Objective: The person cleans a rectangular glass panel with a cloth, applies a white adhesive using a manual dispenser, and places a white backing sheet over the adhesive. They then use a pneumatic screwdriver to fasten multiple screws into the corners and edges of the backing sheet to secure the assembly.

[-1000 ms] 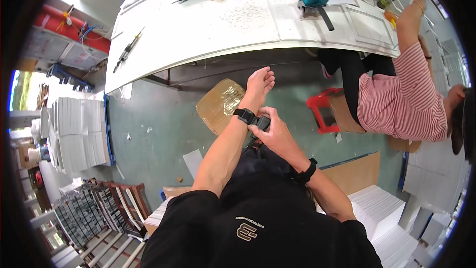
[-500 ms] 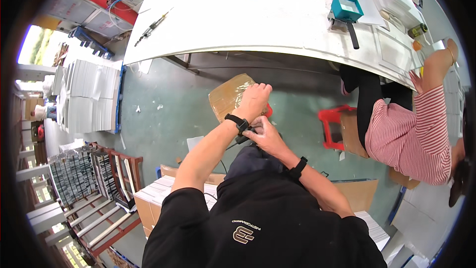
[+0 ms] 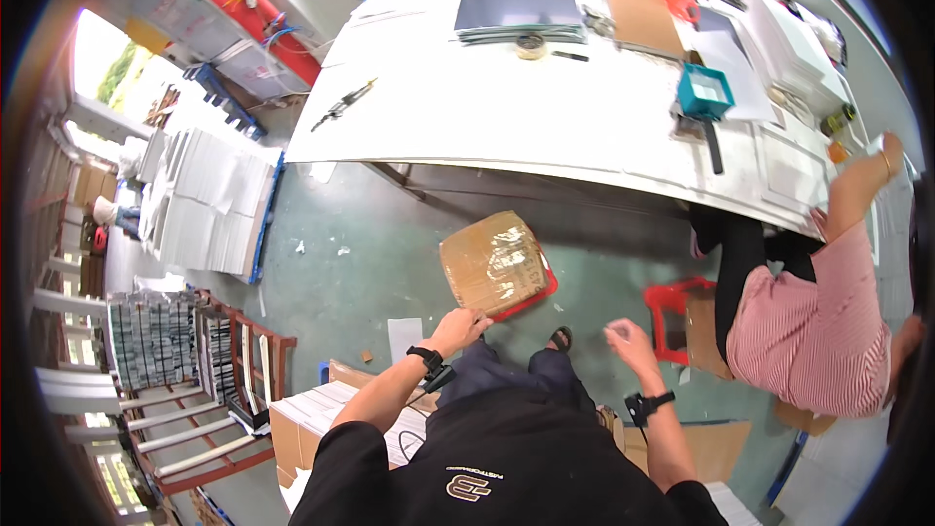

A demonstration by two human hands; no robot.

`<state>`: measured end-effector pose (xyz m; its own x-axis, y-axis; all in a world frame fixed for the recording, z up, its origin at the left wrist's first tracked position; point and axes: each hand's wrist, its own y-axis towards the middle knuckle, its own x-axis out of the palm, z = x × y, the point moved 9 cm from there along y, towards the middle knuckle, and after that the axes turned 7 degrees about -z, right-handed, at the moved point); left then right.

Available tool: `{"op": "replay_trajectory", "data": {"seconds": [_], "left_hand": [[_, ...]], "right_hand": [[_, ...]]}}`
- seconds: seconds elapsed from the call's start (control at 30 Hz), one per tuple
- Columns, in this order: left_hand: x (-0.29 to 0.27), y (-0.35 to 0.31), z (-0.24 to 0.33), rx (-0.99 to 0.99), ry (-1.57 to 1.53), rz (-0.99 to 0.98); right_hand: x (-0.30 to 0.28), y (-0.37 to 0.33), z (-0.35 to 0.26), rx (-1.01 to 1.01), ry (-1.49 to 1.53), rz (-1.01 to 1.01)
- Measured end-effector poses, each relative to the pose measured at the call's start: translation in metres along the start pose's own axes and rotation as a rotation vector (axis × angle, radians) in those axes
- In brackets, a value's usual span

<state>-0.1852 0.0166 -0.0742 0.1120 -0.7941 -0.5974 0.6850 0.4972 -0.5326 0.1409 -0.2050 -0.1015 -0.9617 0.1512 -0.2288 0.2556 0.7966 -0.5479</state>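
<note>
A piece of brown cardboard covered with shiny clear tape lies on a red stool on the floor in front of me. Close to its near edge is my left hand, loosely open, fingers pointing right; I cannot tell whether it touches the stool. My right hand hangs farther right above the floor, open with its fingers loosely bent and nothing visible in them. Each wrist wears a black strap with a small device: the left strap and the right strap.
Ahead stands a white table bearing a dark stack of sheets, a teal box and a tape roll. A co-worker in a striped top sits at right, beside a red stool. White stacks stand left.
My hands were together at the left wrist strap; they have parted, the right moving right and the left drawing back. The view has tilted, showing more of the table and the cardboard.
</note>
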Motion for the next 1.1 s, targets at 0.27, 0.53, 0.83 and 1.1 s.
{"op": "replay_trajectory", "data": {"seconds": [0.27,0.53,0.83,1.1], "left_hand": [[-0.219,-0.019,-0.042,-0.113,0.12,0.546],[-0.554,0.033,-0.217,-0.288,0.045,0.919],[-0.793,0.239,-0.392,-0.344,0.016,0.802],[-0.856,0.377,-0.442,-0.34,0.049,0.718]], "right_hand": [[0.021,0.055,-0.019,0.078,0.31,0.044],[0.063,0.216,-0.262,-0.388,0.007,0.299],[0.094,0.35,-0.358,-0.142,-0.372,0.742],[0.106,0.363,-0.37,0.002,-0.486,0.941]]}}
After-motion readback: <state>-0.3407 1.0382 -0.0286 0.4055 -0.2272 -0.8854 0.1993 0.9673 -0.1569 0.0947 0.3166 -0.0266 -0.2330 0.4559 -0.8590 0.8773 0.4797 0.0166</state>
